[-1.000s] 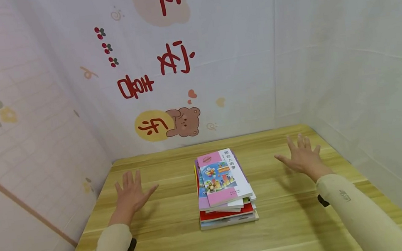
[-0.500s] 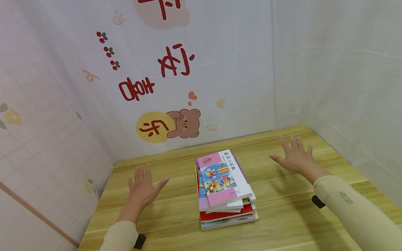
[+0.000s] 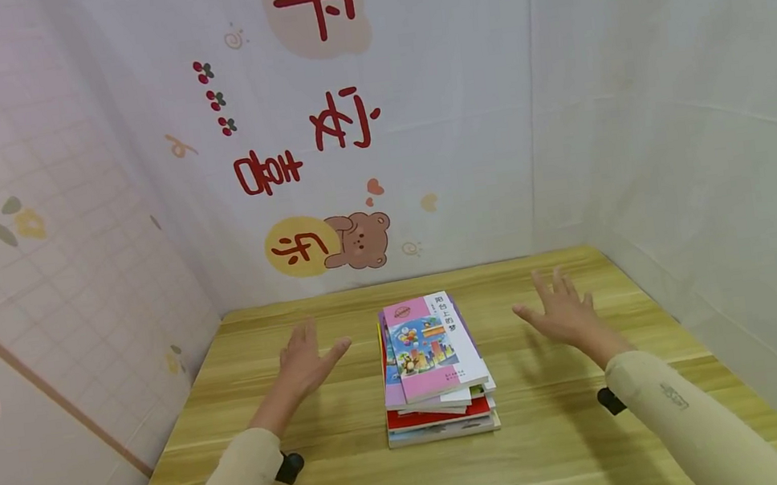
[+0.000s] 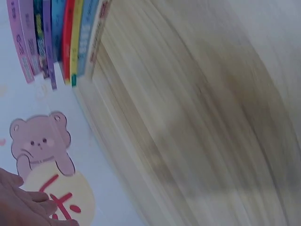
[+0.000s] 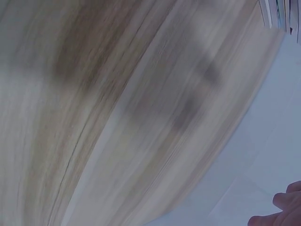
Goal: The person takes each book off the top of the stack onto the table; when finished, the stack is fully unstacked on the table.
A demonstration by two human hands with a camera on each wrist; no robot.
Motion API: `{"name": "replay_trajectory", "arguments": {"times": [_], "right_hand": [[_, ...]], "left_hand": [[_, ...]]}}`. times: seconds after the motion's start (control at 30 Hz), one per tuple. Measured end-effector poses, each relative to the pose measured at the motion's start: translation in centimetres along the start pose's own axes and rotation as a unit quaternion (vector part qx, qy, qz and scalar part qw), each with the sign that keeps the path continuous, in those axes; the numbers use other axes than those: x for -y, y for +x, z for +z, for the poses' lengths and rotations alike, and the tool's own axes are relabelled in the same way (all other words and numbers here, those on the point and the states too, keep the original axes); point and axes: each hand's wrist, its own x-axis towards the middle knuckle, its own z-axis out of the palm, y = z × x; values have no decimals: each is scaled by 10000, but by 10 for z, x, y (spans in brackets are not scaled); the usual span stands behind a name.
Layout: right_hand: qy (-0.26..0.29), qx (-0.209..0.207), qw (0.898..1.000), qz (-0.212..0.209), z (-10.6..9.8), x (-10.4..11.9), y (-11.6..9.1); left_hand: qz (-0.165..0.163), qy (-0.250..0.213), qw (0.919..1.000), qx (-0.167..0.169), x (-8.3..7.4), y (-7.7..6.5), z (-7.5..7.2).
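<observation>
A stack of several books lies in the middle of the wooden table, a pink-and-white book on top with a picture of balloons and buildings. My left hand hovers to the left of the stack, thumb pointing toward it, apart from the books. On the other side, my right hand hangs above the table with its fingers spread, also touching nothing. The left wrist view shows the colourful spines of the stack. Only fingertips of the right hand show in the right wrist view.
The wooden table meets a white printed cloth at its back edge. Similar cloth walls stand at the left and right sides. A printed bear marks the back cloth. Dark wrist cameras sit under the sleeves.
My left hand has moved right, closer to the stack. The right hand has shifted a little left, also closer. The books have stayed where they were.
</observation>
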Motion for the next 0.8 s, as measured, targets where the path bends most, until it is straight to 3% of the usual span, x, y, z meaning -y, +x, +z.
{"name": "replay_trajectory", "arguments": {"times": [0.33,0.53,0.8], "right_hand": [[181,51,9996,-203,17,14,-9],[82,-75,9993,-351,29,20,-13],[111,-107,9989,-432,40,25,-20]], "left_hand": [[-199,-1110,9933,259,-22,-9,20],[-124,-1474,9885,311,-33,-13,33],[-286,-1911,9802,435,-46,-18,53]]}}
